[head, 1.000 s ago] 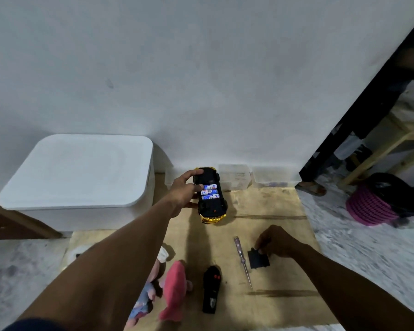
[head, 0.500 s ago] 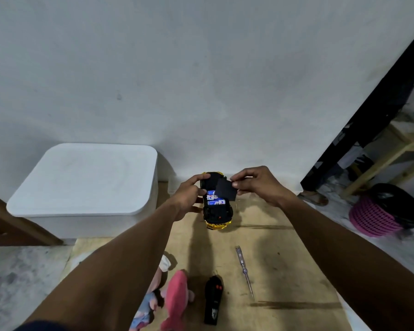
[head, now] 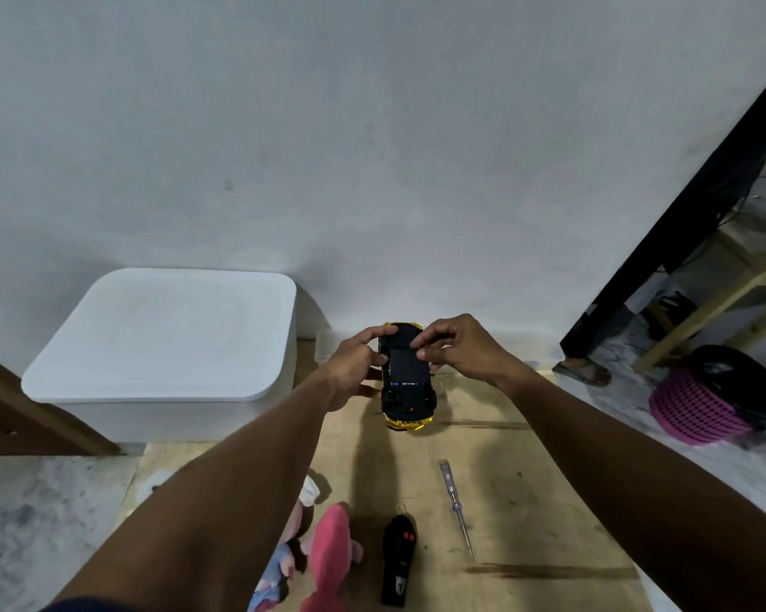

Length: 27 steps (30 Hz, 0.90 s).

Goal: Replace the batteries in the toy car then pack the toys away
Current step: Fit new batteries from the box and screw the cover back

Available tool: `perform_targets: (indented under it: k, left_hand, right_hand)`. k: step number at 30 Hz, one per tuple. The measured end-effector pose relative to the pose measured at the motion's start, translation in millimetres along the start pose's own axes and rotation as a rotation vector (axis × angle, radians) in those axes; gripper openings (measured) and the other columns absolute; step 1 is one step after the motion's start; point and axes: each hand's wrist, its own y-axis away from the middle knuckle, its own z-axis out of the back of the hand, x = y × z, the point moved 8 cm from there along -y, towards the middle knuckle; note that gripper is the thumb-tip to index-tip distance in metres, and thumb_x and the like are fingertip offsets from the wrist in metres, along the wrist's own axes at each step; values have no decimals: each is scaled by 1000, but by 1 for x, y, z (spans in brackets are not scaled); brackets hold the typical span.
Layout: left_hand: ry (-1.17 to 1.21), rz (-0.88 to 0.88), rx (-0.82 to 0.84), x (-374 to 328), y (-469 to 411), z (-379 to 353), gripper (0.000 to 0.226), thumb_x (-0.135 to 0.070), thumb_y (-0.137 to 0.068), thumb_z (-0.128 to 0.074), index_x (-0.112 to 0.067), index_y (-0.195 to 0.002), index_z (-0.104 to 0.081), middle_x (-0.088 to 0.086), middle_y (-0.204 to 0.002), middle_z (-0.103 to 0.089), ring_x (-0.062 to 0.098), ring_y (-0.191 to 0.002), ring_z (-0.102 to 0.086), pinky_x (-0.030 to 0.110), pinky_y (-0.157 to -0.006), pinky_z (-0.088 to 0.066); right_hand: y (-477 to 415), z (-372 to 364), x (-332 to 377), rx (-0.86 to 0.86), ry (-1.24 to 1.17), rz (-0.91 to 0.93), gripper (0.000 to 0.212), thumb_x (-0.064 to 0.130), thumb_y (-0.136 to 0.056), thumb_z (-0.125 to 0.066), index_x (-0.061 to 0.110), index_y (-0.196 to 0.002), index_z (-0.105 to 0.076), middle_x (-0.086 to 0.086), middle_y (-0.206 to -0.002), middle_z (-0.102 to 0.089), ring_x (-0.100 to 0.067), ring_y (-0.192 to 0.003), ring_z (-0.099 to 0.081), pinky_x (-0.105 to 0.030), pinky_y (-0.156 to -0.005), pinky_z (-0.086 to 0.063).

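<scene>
A black and yellow toy car (head: 409, 401) is held upside down above the wooden board (head: 526, 501). My left hand (head: 356, 368) grips its left side. My right hand (head: 456, 346) presses the black battery cover (head: 406, 367) onto the underside with its fingertips. A thin strip of blue batteries still shows at the cover's near edge. A screwdriver (head: 457, 507) lies on the board in front of the car. A black remote control (head: 398, 560) lies near the front edge, beside a pink plush toy (head: 328, 558).
A large white lidded box (head: 164, 342) stands at the left against the wall. A small clear container sits by the wall behind the car, mostly hidden. At the right are a pink basket (head: 699, 413), a wooden stool leg and a sandal on the marble floor.
My right hand picked the battery cover up from the board, carried it to the car and laid it over the batteries. The left hand kept hold of the car.
</scene>
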Motion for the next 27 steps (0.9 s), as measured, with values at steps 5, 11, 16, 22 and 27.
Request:
perform_targets:
  k: [5,11,16,22,27]
  left_hand:
    - [4,0,5,1,2,-3,56,3,-92,-37,-37,-121,-63,8,-105,-65,28,-86,-63,45,-77,-56]
    - [36,-12,-1,-2,1,-1,55,4,-93,-39,-37,-121,-64,8,-108,-64,29,-87,-63,48,-81,-57]
    - [37,-8,-4,-5,-1,2,55,3,-92,-40,-37,-120,-65,8,-105,-65,28,-86,-64,45,-77,-58]
    - [16,5,4,-1,0,2,56,4,-92,-38,-36,-123,-63,7,-104,-64,27,-86,-63,43,-73,-58]
    - [3,12,3,4,-2,1,55,1,-93,-39,-40,-120,-64,8,-106,-65,27,-87,-62,43,-77,-56]
  right_hand:
    - [-4,1,2,11,95,11,13,0,-84,-74,9,-93,-77,-16,-88,-73,-10,-70,-65,-26,-62,-56]
    - [-8,2,5,37,-36,-39,12,-6,-87,-68,-2,-97,-73,-12,-82,-68,-16,-67,-68,-29,-66,-59]
    - [-8,0,3,44,-84,-55,11,-5,-88,-67,-3,-98,-72,-15,-87,-68,-19,-76,-68,-31,-67,-60]
    - [-11,-5,2,73,131,-25,14,0,-86,-70,12,-92,-76,-12,-83,-70,-9,-65,-61,-23,-63,-49]
    - [-13,-7,-1,45,266,-11,17,8,-82,-75,24,-87,-79,-3,-85,-74,-29,-81,-67,-36,-77,-54]
